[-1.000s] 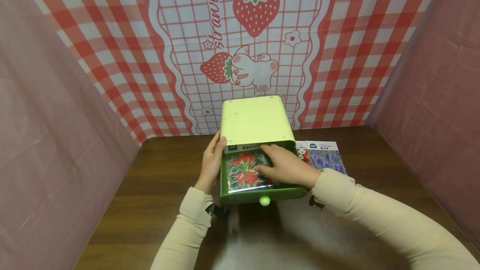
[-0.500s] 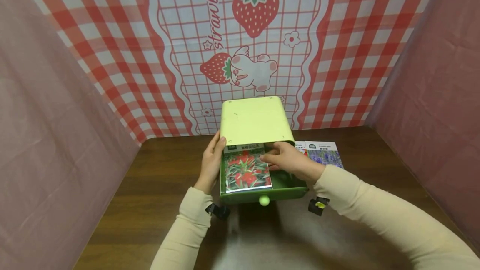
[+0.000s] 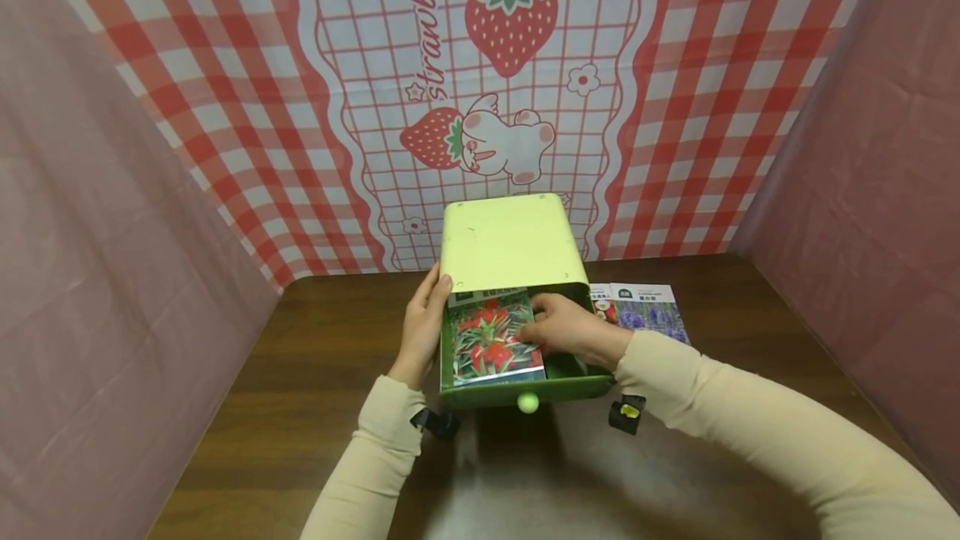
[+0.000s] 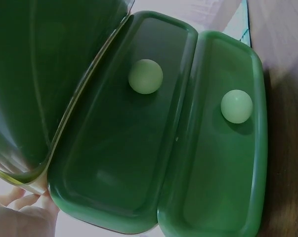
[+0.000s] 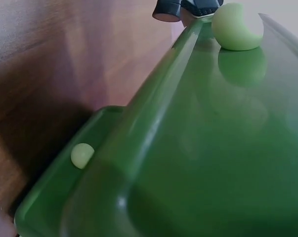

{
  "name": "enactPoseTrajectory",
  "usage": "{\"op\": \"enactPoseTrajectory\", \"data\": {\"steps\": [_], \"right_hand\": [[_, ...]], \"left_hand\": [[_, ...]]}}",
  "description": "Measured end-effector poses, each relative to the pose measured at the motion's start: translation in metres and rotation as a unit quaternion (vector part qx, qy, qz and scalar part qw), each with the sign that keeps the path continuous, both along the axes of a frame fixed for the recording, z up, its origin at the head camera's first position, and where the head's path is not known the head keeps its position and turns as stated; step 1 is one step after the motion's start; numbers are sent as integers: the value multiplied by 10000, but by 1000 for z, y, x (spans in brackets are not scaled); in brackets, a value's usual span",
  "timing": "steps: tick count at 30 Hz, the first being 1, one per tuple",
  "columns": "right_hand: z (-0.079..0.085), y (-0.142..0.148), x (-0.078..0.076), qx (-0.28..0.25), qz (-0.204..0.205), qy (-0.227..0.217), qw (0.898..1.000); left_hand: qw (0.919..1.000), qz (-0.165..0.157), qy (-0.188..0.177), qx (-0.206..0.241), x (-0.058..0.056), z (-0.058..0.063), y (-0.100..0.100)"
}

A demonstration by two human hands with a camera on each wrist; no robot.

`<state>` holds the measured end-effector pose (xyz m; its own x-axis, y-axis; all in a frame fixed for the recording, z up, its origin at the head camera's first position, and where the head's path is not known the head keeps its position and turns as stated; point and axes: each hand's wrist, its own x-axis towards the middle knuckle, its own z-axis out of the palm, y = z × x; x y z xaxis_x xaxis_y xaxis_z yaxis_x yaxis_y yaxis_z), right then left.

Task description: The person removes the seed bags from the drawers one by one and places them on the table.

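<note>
A small cabinet with a pale yellow-green top stands on the table, its top green drawer pulled out. Inside, on the left, lies a seed packet with red flowers on it. My right hand reaches into the drawer and pinches the packet's right edge, thumb on its face; the other fingers are partly hidden. My left hand rests along the cabinet's left side, thumb at the front top corner. The left wrist view shows fingers against the cabinet's outer wall.
To the cabinet's right, a packet with purple flowers overlaps another with red and white ones. Two pushed-in drawers with round knobs sit below the pulled-out one. A strawberry-patterned cloth hangs behind the wooden table.
My right hand has drawn back from over the red-flower packet to its right edge. The packet has shifted and tilted slightly. My left hand and the cabinet have stayed put.
</note>
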<state>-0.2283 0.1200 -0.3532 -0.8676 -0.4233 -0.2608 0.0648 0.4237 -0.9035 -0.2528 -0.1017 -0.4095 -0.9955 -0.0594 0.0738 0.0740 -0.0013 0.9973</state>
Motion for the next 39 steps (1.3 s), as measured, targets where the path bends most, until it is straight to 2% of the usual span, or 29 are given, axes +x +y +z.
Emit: {"op": "enactPoseTrajectory", "data": {"steps": [7, 19, 27, 32, 39], "right_hand": [[1, 1, 1, 131, 130, 47, 9998], [4, 6, 1, -92, -322, 208, 9992], [13, 17, 0, -199, -252, 171, 9993], [18, 23, 1, -452, -308, -204, 9983], [25, 31, 9, -449, 33, -748, 9962]], "left_hand": [[10000, 2, 1, 92, 0, 1, 0], [9999, 21, 34, 145, 1, 1, 1], [9999, -30, 26, 97, 0, 0, 0], [10000, -27, 49, 40, 0, 0, 1], [9998, -16, 139, 105, 0, 0, 1]]}}
